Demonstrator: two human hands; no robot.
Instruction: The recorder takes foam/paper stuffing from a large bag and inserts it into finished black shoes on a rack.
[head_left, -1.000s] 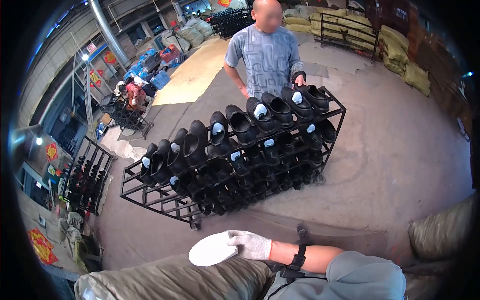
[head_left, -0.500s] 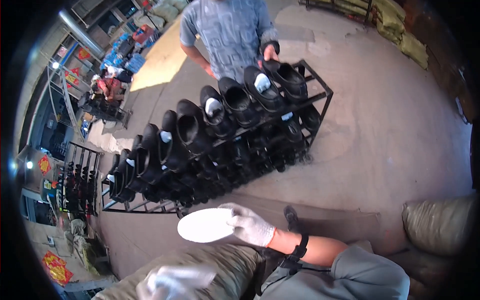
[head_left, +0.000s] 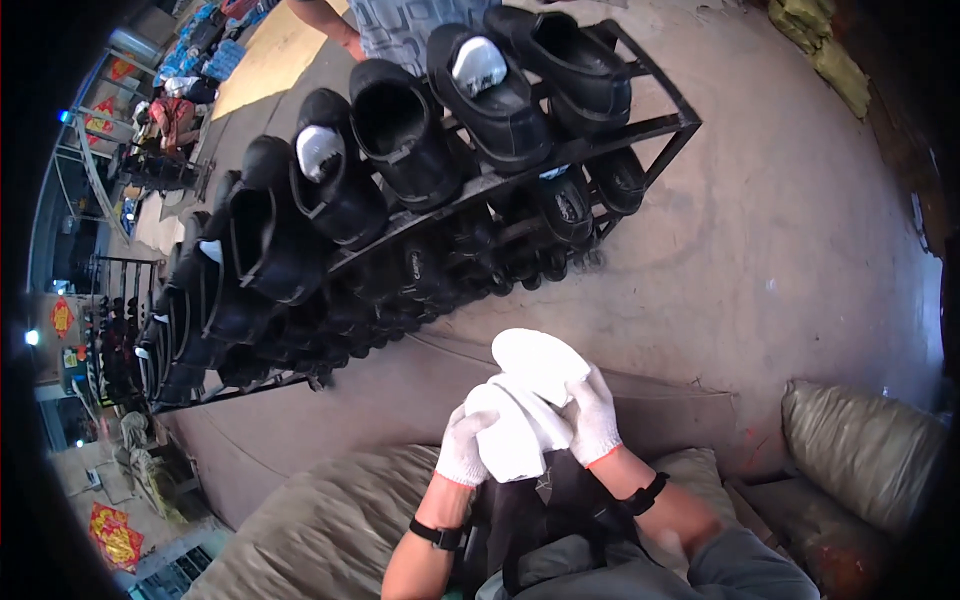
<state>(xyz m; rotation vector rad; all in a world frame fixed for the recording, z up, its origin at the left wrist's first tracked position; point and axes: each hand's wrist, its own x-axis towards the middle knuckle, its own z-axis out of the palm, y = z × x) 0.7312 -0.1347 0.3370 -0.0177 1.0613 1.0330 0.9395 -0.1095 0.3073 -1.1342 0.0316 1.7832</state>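
Note:
Both of my hands wear white knit gloves and meet low in front of me, at the lower middle of the head view. My left hand (head_left: 462,447) is closed on white flat insoles (head_left: 510,442), its thumb lying over the top one. My right hand (head_left: 594,418) grips another white insole (head_left: 540,362), whose rounded end points up and away to the left. The pieces overlap between my hands, so how many there are is hard to tell. Beyond them, black shoes (head_left: 402,138) stand in rows on a metal rack (head_left: 665,127); some have white pieces inside.
A person (head_left: 410,30) in a patterned grey shirt stands behind the rack. Stuffed sacks lie near me, one at the left (head_left: 320,520) and one at the right (head_left: 865,450). Another shoe rack (head_left: 125,272) and heaped goods stand far left.
My left hand, formerly low at the left and blurred, has come up beside the right. My right hand has shifted rightward with its insole. The rack now appears larger and higher in view.

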